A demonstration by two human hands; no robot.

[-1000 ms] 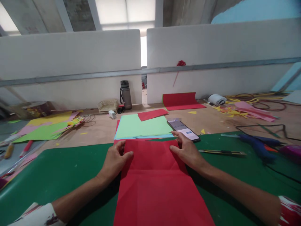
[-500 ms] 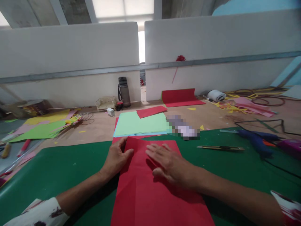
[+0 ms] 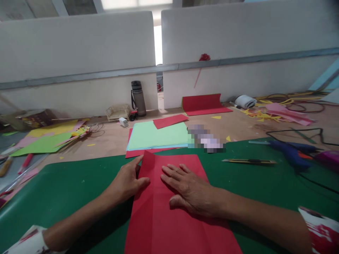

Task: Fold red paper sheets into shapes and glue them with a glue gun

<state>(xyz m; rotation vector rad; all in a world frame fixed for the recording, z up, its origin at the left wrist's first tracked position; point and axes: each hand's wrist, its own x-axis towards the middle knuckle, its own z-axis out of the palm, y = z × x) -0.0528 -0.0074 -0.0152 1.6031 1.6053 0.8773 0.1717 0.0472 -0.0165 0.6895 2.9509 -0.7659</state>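
Note:
A creased red paper sheet (image 3: pixel 174 218) lies on the green cutting mat (image 3: pixel 66 183) in front of me. My right hand (image 3: pixel 185 185) lies flat on the sheet's upper middle, fingers stretched out and pointing left. My left hand (image 3: pixel 128 180) holds the sheet's upper left edge, with the thumb on top of the paper and the fingers at its far left corner, which is slightly raised.
Beyond the mat lie a stack of light green, blue and red sheets (image 3: pixel 156 135) and a blurred-out object (image 3: pixel 206 139). A utility knife (image 3: pixel 249 161) and a blue glue gun (image 3: pixel 288 150) sit at right. A dark bottle (image 3: pixel 138 98) stands at the white partition. Paper scraps lie at the left and right.
My right hand left the sheet's far right corner and came to rest flat on its middle. The left hand stayed at the left edge. The view tilted downward.

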